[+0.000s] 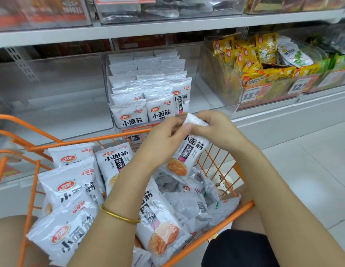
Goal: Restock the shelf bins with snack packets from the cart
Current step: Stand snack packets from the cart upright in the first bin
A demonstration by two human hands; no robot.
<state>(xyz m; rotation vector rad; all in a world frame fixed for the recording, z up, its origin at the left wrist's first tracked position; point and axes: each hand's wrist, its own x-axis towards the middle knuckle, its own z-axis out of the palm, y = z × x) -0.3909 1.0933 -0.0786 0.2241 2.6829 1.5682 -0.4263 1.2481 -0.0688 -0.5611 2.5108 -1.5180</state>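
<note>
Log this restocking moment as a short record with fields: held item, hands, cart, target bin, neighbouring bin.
held item: white snack packet with black lettering, upright above the cart
hands: left hand and right hand both grip the packet's top end
cart: orange wire cart, holding many matching white packets
target bin: clear plastic shelf bin, rows of the same packets standing at its left side
neighbouring bin: clear bin on the right, holding yellow packets
</note>
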